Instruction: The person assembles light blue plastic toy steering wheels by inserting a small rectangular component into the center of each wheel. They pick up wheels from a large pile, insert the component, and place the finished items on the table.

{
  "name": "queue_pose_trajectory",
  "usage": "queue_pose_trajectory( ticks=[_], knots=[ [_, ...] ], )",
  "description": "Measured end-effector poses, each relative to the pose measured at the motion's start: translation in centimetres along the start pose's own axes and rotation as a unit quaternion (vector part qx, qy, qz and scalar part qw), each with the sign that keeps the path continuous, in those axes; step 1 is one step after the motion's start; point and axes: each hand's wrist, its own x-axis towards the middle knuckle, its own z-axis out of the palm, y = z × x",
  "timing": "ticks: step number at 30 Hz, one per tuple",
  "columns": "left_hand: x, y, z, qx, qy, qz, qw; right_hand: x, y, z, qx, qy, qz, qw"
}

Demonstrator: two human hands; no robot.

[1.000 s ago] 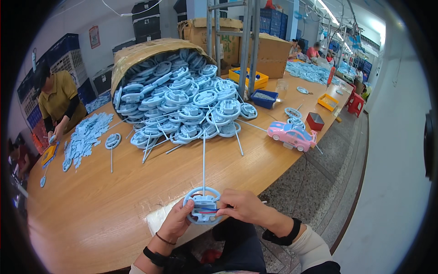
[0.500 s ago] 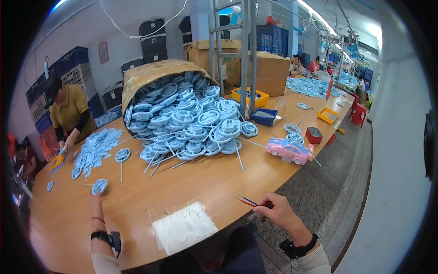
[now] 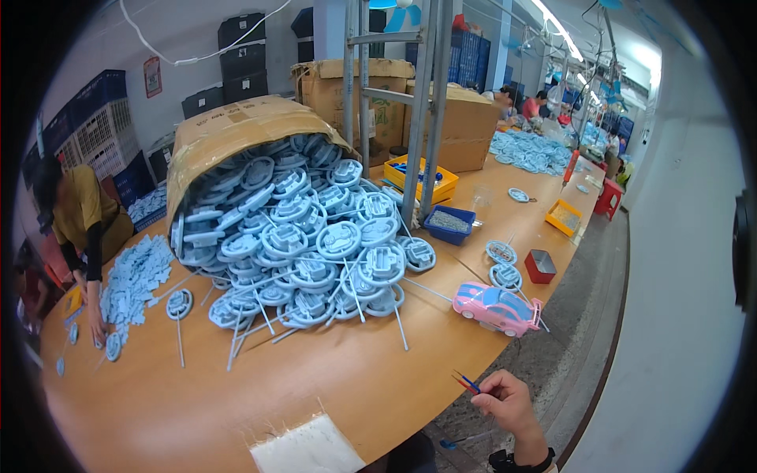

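Observation:
At the table's near right edge my right hand (image 3: 506, 398) is closed in a pinch on a red and a blue wire lead (image 3: 467, 383). Their thin bare tips point away toward the upper left. Beyond that hand, not touched by it, a pink toy car (image 3: 498, 307) with blue windows sits on the table edge. A large heap of light blue plastic wheel-shaped parts (image 3: 339, 239), many with thin rods, spills from a cardboard box (image 3: 236, 126) lying on its side. My left hand is out of view.
A white sheet pad (image 3: 307, 449) lies at the near edge. A metal ladder frame (image 3: 420, 118) stands behind the heap. A blue tray (image 3: 449, 225), red box (image 3: 540, 266) and yellow tray (image 3: 564, 217) sit rightward. At far left, a co-worker (image 3: 87, 213) reaches to parts.
The view has shifted leftward and closer. My left hand, which held a light blue wheel-shaped part, has left the view. My right hand, still holding the leads, appears lower and further right.

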Motion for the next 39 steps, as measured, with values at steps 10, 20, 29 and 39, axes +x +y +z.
queue_pose_trajectory(
  ticks=[10, 20, 29, 39],
  knots=[
    [2.0, 5.9, -8.7, -0.009, -0.026, -0.044, 0.999, 3.6, -4.6, -0.2, 0.028, -0.007, 0.075, 0.997],
    [1.7, 7.1, -10.7, -0.003, -0.039, -0.046, 0.998, 4.1, -5.2, 0.3, 0.024, 0.009, 0.076, 0.997],
    [-8.2, 6.2, -12.9, -0.002, -0.14, -0.056, 0.989, 2.8, -2.4, -1.0, 0.026, 0.005, 0.131, 0.991],
    [13.1, 24.0, -33.6, -0.157, 0.23, 0.128, 0.952, 1.1, -2.7, -3.7, 0.089, -0.018, 0.214, 0.973]
  ],
)
